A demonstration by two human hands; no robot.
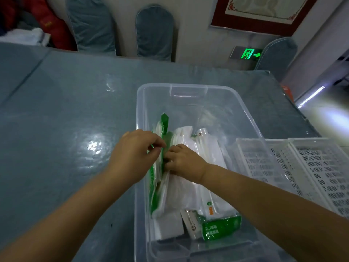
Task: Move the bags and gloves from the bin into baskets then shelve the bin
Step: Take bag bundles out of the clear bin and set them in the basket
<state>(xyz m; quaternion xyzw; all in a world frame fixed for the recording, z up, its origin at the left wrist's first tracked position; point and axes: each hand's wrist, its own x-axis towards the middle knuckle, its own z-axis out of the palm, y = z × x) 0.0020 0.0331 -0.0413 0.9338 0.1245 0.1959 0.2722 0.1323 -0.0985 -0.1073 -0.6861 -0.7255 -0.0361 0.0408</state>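
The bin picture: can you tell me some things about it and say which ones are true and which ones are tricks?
1. The bin is see-through plastic. True.
2. Both hands are inside the baskets. False: the left hand and right hand are at the packets in the bin.
3. The baskets sit to the right of the bin. True.
4. The baskets are full of packets. False: they look empty; the packets are in the bin.
5. Some packets have green on them. True.
6. The bin is on a shelf. False: it stands on the blue table.
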